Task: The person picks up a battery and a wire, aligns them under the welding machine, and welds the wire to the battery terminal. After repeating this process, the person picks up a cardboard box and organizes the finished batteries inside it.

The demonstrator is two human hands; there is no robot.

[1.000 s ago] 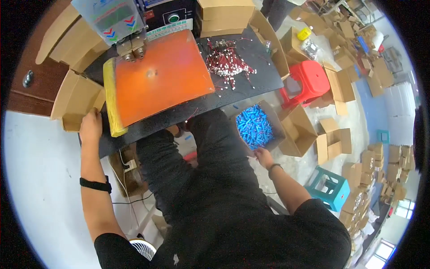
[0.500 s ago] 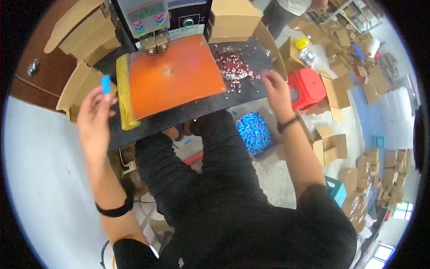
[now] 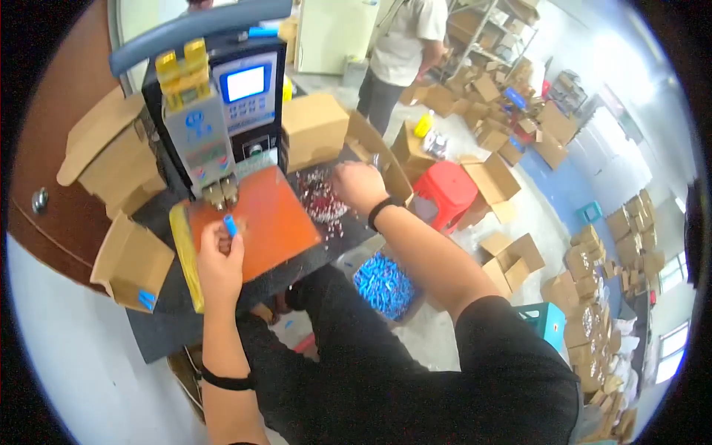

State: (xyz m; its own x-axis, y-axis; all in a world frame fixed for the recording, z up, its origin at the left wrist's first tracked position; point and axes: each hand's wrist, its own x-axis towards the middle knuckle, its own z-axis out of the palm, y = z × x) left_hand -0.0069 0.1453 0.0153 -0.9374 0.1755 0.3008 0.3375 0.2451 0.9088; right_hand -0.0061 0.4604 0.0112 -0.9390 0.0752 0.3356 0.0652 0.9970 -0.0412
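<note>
My left hand [image 3: 221, 252] grips a blue cylindrical battery cell [image 3: 231, 225] upright between thumb and fingers. It is above the orange mat [image 3: 278, 222], just below the metal heads [image 3: 220, 196] of a bench-top welding machine [image 3: 196, 141] with a lit screen. My right hand [image 3: 360, 185] is at the edge of a pile of wire leads [image 3: 324, 204], thin red and dark wires with small white plugs. Its fingers are curled together, and whatever they hold is hidden. Two blue cells [image 3: 146, 300] lie in an open cardboard box [image 3: 133, 259] at the left.
A bin of many blue cells [image 3: 383, 285] stands below the table's right edge. Beside the table is a red stool [image 3: 445, 191]. Cardboard boxes [image 3: 315, 130] stand behind the mat and across the floor. Another person [image 3: 404, 52] stands further back. A yellow-edged strip [image 3: 185, 256] borders the mat.
The view has tilted up, showing more of the machine. My left hand has brought the blue cell from the left side over the mat. My right hand has moved in to the wire leads.
</note>
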